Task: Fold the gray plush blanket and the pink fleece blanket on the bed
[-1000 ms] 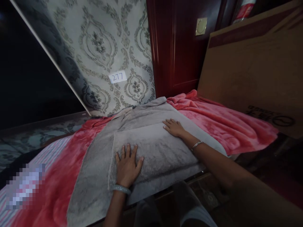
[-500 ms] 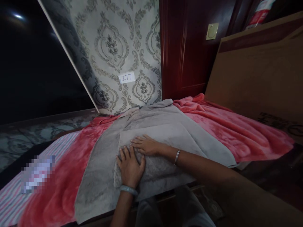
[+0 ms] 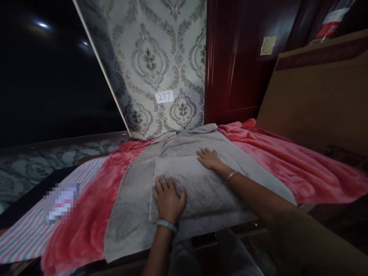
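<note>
A folded rectangular grey plush cloth [image 3: 207, 191] is laid on a wider grey fabric sheet [image 3: 126, 211]. Its left part is touched by the left hand [image 3: 169, 197] and its far edge by the right hand [image 3: 208, 158], both flattened, kept apart. To its left and right, red plush fabric [image 3: 83, 226] is spread; beyond it, grey-patterned wallpaper [image 3: 149, 63] and a glossy dark-red panel [image 3: 230, 76] are seen.
</note>
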### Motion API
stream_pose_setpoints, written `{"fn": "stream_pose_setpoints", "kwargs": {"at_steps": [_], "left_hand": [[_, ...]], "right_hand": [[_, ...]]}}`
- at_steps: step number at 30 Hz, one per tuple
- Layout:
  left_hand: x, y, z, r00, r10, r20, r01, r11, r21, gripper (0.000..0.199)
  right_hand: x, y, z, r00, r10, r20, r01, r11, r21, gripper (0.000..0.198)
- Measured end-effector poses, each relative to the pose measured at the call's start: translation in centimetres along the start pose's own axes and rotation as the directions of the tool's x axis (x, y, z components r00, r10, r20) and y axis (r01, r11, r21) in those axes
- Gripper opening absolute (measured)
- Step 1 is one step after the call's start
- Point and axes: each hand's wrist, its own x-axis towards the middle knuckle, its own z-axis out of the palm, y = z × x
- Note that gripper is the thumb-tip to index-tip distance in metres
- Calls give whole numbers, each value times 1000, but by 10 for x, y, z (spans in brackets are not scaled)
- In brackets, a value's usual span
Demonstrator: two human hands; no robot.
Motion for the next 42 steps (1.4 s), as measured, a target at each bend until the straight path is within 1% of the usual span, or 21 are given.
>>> {"fn": "stream_pose_setpoints", "kwargs": {"at_steps": [2,4,6,8,9,10,12,15,16,19,22,24,26,28,29,30,31,34,36,39,42], "left_hand": [[-1,-2,-7,1000,3,19,-3,999,-33,62],[-5,-8,-14,1000,17,-7,-17,998,-57,59],[-11,-16,-17,998,22,-66,-25,999,-47,57],[-19,-26,-14,996,10,-86,-12,1000,-13,58],[-22,-30,-11,997,4,-74,-4,1000,2,59],[-25,-33,-6,998,0,-57,1,1000,13,61],[-29,-38,2,999,2,-37,0,1000,30,61],[-31,-41,9,999,15,-44,-13,999,45,60],[-31,-41,10,999,16,-44,-14,999,46,59],[-30,-41,10,999,15,-46,-13,999,47,59],[-28,-42,9,998,25,-53,-22,999,47,60],[-27,-43,9,998,34,-55,-32,998,46,60],[-26,-43,9,997,45,-57,-42,998,52,60],[-24,-43,8,997,64,-52,-60,996,65,60],[-24,-43,7,996,72,-48,-68,995,72,60],[-23,-42,6,996,77,-44,-73,994,78,60],[-22,-42,5,996,80,-42,-76,994,83,60],[-21,-41,2,995,84,-48,-78,992,103,61],[-21,-41,0,994,93,-52,-87,989,116,61],[-21,-39,-2,995,93,-42,-88,989,116,61],[-22,-32,-5,998,64,-17,-62,993,101,62]], "right_hand": [[-6,-28,-7,995,-93,-28,93,996,9,56],[-14,-64,-9,952,-304,-35,305,951,48,55],[-22,-101,-5,848,-530,-17,530,843,92,55],[-24,-128,3,736,-676,-6,673,731,114,53],[-22,-136,6,705,-709,-2,704,700,118,53],[-17,-139,9,699,-715,7,710,694,119,52],[-2,-133,12,746,-666,26,659,743,117,54],[25,-104,10,894,-443,72,432,893,128,54],[32,-94,8,927,-365,84,353,926,131,54],[43,-77,2,972,-220,82,209,970,120,53],[30,-84,-2,990,-138,34,134,986,100,54],[5,-97,0,984,-178,-10,178,980,89,58],[-31,-108,6,930,-363,-59,367,927,78,62],[-65,-109,14,834,-544,-93,551,831,78,61],[-79,-102,17,813,-575,-91,582,809,78,60],[-89,-88,18,818,-570,-81,575,814,79,59],[-95,-69,17,847,-528,-56,531,844,75,59],[-100,17,9,968,-252,-21,252,966,51,62],[-101,78,4,999,-33,14,32,997,70,59],[-110,139,-1,978,194,76,-198,978,60,58],[-123,143,-3,957,286,-44,-283,957,59,60]]}}
